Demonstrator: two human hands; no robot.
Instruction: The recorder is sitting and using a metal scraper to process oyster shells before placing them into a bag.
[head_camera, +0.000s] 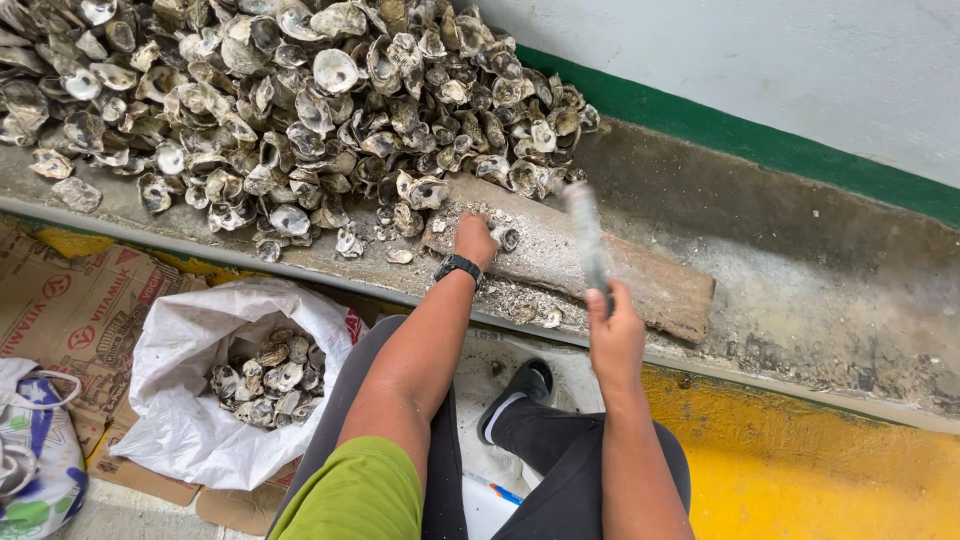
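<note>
On the wooden board (640, 275) at twelve o'clock, the left hand (474, 240) pinned a small oyster shell (508, 239), fingers closed over it. The right hand (612, 325) was clenched on a blurred metal bar (587, 235) at one o'clock. A misjudged stroke could have caught those fingers, the two lying so near.

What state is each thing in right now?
Left hand: pressing a shell on the plank.
Right hand: grip shut on tool, raised, blurred.
Shell pile: heaped on ledge.
White sack: open, partly filled.
</note>
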